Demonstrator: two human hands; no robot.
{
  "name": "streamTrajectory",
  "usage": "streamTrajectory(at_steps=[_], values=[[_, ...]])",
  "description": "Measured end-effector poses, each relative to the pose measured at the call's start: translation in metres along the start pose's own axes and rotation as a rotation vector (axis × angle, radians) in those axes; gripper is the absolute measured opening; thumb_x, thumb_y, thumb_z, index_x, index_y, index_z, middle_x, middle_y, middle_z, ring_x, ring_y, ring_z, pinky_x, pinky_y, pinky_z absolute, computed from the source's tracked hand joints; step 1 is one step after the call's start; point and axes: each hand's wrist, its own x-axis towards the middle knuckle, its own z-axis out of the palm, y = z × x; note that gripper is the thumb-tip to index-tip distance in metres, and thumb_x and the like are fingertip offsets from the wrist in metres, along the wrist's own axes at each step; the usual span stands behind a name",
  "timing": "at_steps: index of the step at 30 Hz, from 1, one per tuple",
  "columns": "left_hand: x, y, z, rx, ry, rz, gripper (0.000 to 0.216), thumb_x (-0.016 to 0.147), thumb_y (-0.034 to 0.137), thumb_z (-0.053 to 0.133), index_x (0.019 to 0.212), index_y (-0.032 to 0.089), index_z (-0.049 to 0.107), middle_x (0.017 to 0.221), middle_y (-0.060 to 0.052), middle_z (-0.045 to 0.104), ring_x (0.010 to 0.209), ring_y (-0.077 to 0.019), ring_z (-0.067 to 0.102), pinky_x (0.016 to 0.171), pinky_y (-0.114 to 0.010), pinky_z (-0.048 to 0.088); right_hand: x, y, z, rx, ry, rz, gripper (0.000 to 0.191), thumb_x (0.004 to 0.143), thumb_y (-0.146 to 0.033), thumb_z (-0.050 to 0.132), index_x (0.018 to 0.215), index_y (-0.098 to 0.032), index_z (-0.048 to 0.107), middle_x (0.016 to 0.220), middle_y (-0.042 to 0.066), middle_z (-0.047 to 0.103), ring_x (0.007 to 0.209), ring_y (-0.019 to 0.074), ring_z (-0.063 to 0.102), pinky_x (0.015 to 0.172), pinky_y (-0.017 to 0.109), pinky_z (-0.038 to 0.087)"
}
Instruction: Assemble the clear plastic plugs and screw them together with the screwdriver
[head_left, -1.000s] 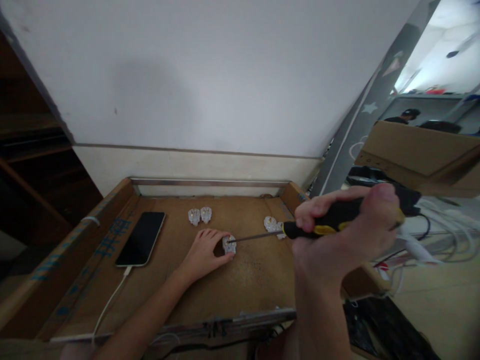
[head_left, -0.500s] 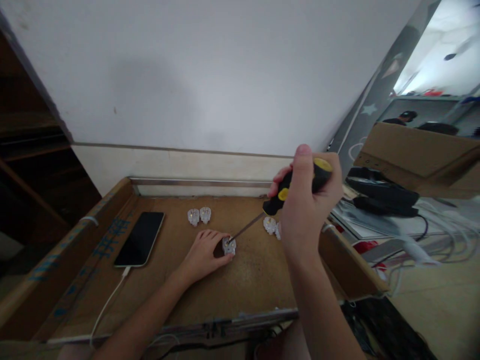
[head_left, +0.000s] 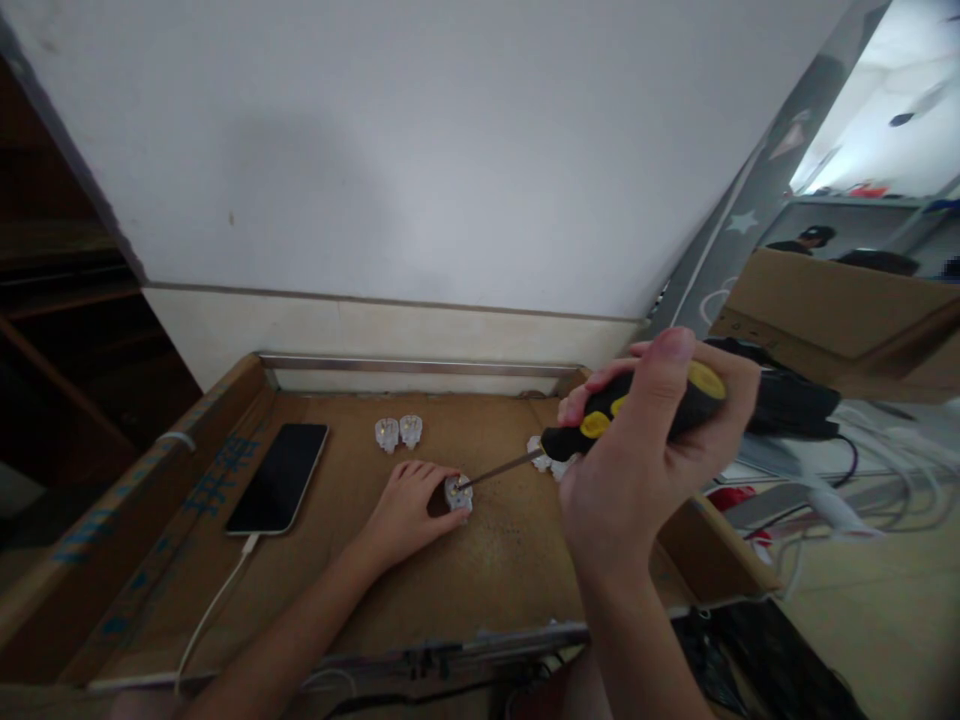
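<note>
My left hand (head_left: 417, 508) pinches a small clear plastic plug piece (head_left: 459, 495) between thumb and fingers on the cardboard surface. My right hand (head_left: 649, 450) is wrapped round the black and yellow handle of a screwdriver (head_left: 592, 425). Its thin shaft slants down to the left, and the tip meets the piece in my left hand. Behind my left hand stands a pair of similar clear plastic pieces (head_left: 398, 432). More clear pieces (head_left: 540, 456) lie beside my right hand, partly hidden by the screwdriver and that hand.
A phone (head_left: 279, 478) with a white cable (head_left: 214, 605) lies at the left in the cardboard tray (head_left: 187, 425), which has raised sides. A white wall (head_left: 450, 150) rises behind. At the right are a cardboard box (head_left: 832, 305), cables and, far off, a person (head_left: 806, 240).
My right hand has swung right and slightly lower with the screwdriver, so its shaft lies flatter. The tip stays at the clear piece. My left hand keeps its place.
</note>
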Motion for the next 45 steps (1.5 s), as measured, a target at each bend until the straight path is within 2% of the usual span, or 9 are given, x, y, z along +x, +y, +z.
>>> streamTrajectory(at_steps=[5, 14, 24, 31, 34, 37, 40, 43, 45], values=[[-0.001, -0.002, 0.002, -0.002, 0.000, 0.013, 0.041, 0.077, 0.044, 0.063, 0.111, 0.023, 0.058, 0.109, -0.004, 0.065, 0.104, -0.0232, 0.055, 0.095, -0.039, 0.034, 0.003, 0.001, 0.000, 0.034, 0.003, -0.012, 0.018, 0.083, -0.037, 0.058, 0.076, -0.024, 0.047, 0.055, -0.007, 0.044, 0.037, 0.0083, 0.040, 0.031, 0.022, 0.032], [-0.001, -0.001, 0.000, -0.027, -0.011, 0.022, 0.041, 0.078, 0.043, 0.062, 0.114, 0.023, 0.056, 0.110, -0.005, 0.064, 0.104, -0.0231, 0.055, 0.095, -0.039, 0.034, 0.026, 0.031, 0.020, 0.038, -0.170, -0.009, 0.025, 0.083, -0.042, 0.054, 0.074, -0.021, 0.045, 0.050, -0.009, 0.042, 0.034, 0.0055, 0.038, 0.029, 0.018, 0.028], [-0.001, -0.003, 0.001, 0.012, 0.026, 0.036, 0.040, 0.077, 0.040, 0.063, 0.113, 0.022, 0.055, 0.109, -0.004, 0.064, 0.103, -0.0231, 0.055, 0.094, -0.039, 0.035, 0.035, 0.041, 0.029, 0.143, -0.674, 0.199, 0.025, 0.083, -0.044, 0.051, 0.081, -0.025, 0.035, 0.064, -0.009, 0.051, 0.040, 0.0045, 0.047, 0.035, 0.018, 0.035], [0.007, 0.006, 0.005, 0.104, 0.087, -0.018, 0.046, 0.069, 0.059, 0.064, 0.097, 0.022, 0.058, 0.096, -0.004, 0.066, 0.095, -0.0257, 0.056, 0.091, -0.042, 0.035, 0.015, 0.027, 0.016, -0.276, -0.235, -0.199, 0.025, 0.080, -0.039, 0.059, 0.075, -0.023, 0.040, 0.067, -0.005, 0.038, 0.058, 0.0083, 0.043, 0.056, 0.024, 0.039], [0.012, 0.013, 0.011, 0.146, 0.113, -0.069, 0.047, 0.066, 0.060, 0.065, 0.090, 0.020, 0.056, 0.091, -0.005, 0.064, 0.092, -0.0270, 0.057, 0.089, -0.043, 0.036, 0.004, 0.024, 0.017, -0.284, -0.170, -0.309, 0.023, 0.077, -0.031, 0.063, 0.079, -0.023, 0.041, 0.074, -0.002, 0.041, 0.066, 0.0110, 0.044, 0.064, 0.027, 0.040], [0.015, 0.018, 0.016, 0.158, 0.116, -0.087, 0.036, 0.067, 0.047, 0.067, 0.088, 0.020, 0.053, 0.090, -0.005, 0.063, 0.093, -0.0262, 0.057, 0.090, -0.042, 0.035, 0.002, 0.024, 0.021, -0.249, -0.235, -0.318, 0.016, 0.078, -0.021, 0.059, 0.079, -0.023, 0.043, 0.074, -0.002, 0.042, 0.066, 0.0111, 0.045, 0.063, 0.026, 0.041], [0.014, 0.015, 0.016, 0.123, 0.106, -0.049, 0.031, 0.067, 0.038, 0.066, 0.088, 0.020, 0.052, 0.090, -0.002, 0.062, 0.093, -0.0239, 0.057, 0.093, -0.041, 0.033, 0.014, 0.025, 0.019, -0.101, -0.484, -0.172, 0.010, 0.075, -0.015, 0.056, 0.076, -0.022, 0.048, 0.069, -0.004, 0.046, 0.059, 0.0083, 0.046, 0.056, 0.023, 0.042], [0.013, 0.009, 0.013, 0.064, 0.080, -0.016, 0.032, 0.065, 0.035, 0.067, 0.089, 0.020, 0.052, 0.090, -0.001, 0.063, 0.091, -0.0223, 0.057, 0.095, -0.041, 0.031, 0.039, 0.030, 0.008, 0.142, -0.800, 0.232, 0.006, 0.072, -0.019, 0.057, 0.075, -0.021, 0.052, 0.065, -0.005, 0.049, 0.049, 0.0070, 0.047, 0.045, 0.022, 0.041], [0.012, 0.005, 0.011, 0.023, 0.057, 0.001, 0.032, 0.065, 0.033, 0.067, 0.091, 0.021, 0.054, 0.091, -0.001, 0.063, 0.092, -0.0221, 0.057, 0.096, -0.041, 0.030, 0.057, 0.035, -0.001, 0.276, -0.879, 0.476, 0.008, 0.067, -0.018, 0.055, 0.073, -0.021, 0.051, 0.062, -0.006, 0.048, 0.048, 0.0074, 0.047, 0.044, 0.022, 0.041]])
